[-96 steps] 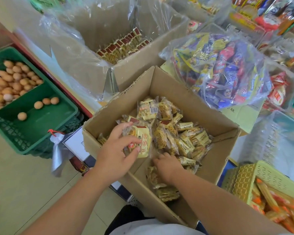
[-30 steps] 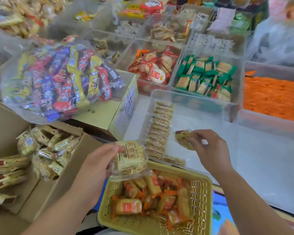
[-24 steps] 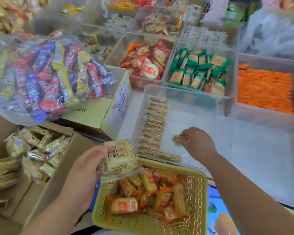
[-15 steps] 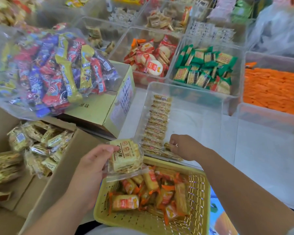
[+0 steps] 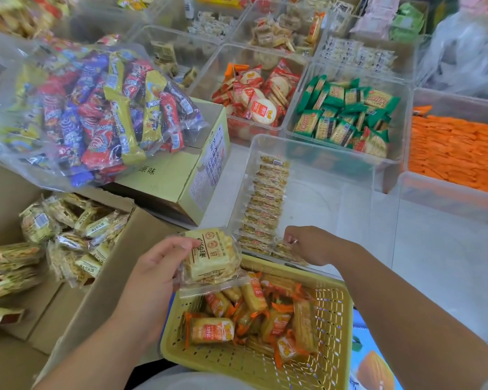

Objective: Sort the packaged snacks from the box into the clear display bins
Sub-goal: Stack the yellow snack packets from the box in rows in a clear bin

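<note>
We see the left hand gripping a pale snack pack above the yellow basket, beside the cardboard box. The right hand is inside the near clear bin, fingers curled, pinching a small packet at the packet row's near end.

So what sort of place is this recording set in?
Most likely a small shop's snack section: clear display bins hold wrapped snacks sorted by kind, an open cardboard box of packets sits beside them, and a bulk bag of mixed sweets lies on a carton.
</note>
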Demonstrator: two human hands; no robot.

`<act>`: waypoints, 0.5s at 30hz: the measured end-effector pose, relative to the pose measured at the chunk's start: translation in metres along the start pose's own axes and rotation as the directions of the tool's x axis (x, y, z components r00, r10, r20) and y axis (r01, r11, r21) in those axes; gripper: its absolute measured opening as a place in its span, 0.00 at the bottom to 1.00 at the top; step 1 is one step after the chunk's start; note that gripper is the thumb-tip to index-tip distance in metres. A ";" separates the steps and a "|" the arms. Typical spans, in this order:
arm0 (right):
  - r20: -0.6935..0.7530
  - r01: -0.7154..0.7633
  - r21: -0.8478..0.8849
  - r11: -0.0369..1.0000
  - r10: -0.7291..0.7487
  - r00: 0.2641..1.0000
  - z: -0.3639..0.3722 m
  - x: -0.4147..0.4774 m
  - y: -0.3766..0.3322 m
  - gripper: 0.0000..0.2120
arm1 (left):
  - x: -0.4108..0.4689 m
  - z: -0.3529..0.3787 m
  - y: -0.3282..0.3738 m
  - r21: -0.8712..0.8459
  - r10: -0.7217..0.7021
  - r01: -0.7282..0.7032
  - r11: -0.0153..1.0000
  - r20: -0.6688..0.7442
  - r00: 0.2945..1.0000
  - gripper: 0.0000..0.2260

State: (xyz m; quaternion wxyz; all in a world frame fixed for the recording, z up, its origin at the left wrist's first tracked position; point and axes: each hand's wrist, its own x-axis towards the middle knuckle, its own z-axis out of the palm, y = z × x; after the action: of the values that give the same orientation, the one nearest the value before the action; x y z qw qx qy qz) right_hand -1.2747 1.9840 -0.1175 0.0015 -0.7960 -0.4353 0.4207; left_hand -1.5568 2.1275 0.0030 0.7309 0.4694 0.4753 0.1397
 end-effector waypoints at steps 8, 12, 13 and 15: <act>-0.080 -0.011 -0.015 1.000 0.010 0.997 -0.006 -0.017 -0.007 0.15 | -0.005 0.001 0.003 0.072 0.011 -0.009 0.997 -0.023 1.000 0.13; -0.303 0.064 0.043 0.997 -0.048 0.952 -0.010 -0.042 -0.034 0.15 | -0.006 -0.002 0.005 0.044 0.024 -0.024 0.999 0.004 1.000 0.13; -0.345 0.136 0.103 0.985 -0.093 0.934 -0.010 -0.050 -0.044 0.15 | -0.006 -0.003 0.005 0.025 0.030 -0.030 0.999 0.023 0.999 0.14; -0.377 0.317 0.233 0.919 -0.215 0.901 -0.009 -0.066 -0.065 0.20 | -0.006 -0.003 0.006 -0.013 0.042 -0.041 0.999 0.060 0.997 0.17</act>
State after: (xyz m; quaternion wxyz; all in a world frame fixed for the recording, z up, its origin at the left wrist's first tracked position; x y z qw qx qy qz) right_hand -1.3307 1.9819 -0.0437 0.2517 -0.7804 -0.4679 0.3296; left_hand -1.5607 2.1286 0.0108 0.7447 0.4786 0.4425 0.1436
